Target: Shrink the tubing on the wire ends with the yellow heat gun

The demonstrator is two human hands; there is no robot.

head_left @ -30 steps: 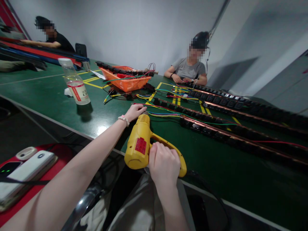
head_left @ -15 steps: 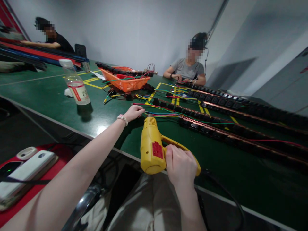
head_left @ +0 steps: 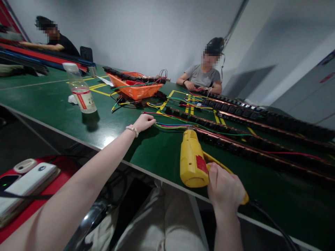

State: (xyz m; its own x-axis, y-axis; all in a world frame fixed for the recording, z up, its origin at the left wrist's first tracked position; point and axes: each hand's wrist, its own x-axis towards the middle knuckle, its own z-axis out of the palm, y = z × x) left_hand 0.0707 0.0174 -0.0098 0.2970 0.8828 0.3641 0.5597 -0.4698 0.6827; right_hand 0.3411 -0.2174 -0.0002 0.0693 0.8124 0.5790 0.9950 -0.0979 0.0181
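Green workbench [head_left: 157, 153] with yellow tape lines fills most of the view, grey walls behind. The right hand [head_left: 225, 190] is wrapped tight around the handle of a yellow heat gun [head_left: 192, 162], fingers fully closed on it. The gun sits low over the near edge of the bench, right of centre, with its nozzle pointing away at a long black socket strip [head_left: 235, 148] that has copper rails running along it. The left hand [head_left: 143, 122] is out further, resting on the bench with fingers loosely curled right at the ends of a bunch of coloured wires [head_left: 174, 124]. Can't tell if it's actually pinching them or just touching.

Further back there's an orange basket [head_left: 136, 91] with more parts and wires on it, and a clear water bottle [head_left: 81, 92] standing upright to the far left. Near left, off the bench, a white phone [head_left: 27, 179] lies on something red. One person in a grey shirt [head_left: 205, 75] sits at the far end, another in black [head_left: 62, 43] far left.
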